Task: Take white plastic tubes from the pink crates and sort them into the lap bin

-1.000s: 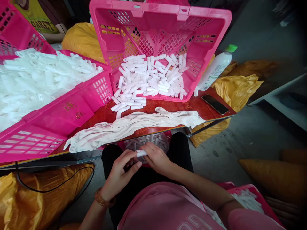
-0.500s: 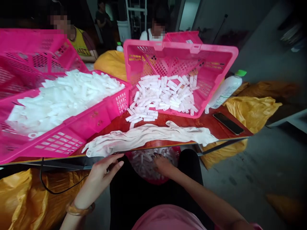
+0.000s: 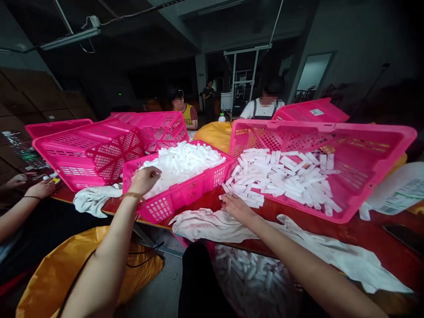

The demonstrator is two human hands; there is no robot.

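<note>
My left hand (image 3: 145, 180) is over the left end of a pink crate (image 3: 172, 198) heaped with translucent white tubes (image 3: 188, 157). Its fingers are bent, with a gap between thumb and forefinger, and nothing shows in them. My right hand (image 3: 236, 208) reaches to the near edge of a pile of small white tube-like pieces (image 3: 281, 176). They spill from a tipped pink crate (image 3: 371, 141) onto the red table. The right fingers are drawn together at the outermost pieces; what they hold is hidden. A crumpled white cloth (image 3: 205, 225) lies beneath the right wrist.
Beneath the table edge, near my legs, is a container of white tubes (image 3: 255, 274). A large jug (image 3: 402, 187) and a phone (image 3: 404, 238) are at right. Tipped crates (image 3: 96, 150) and another person's hands (image 3: 41, 187) are left. A yellow sack (image 3: 79, 265) lies below.
My view has swung up and left. My right hand has come up from the tubes below the table to the pile. My left hand has moved from the table edge to the full crate.
</note>
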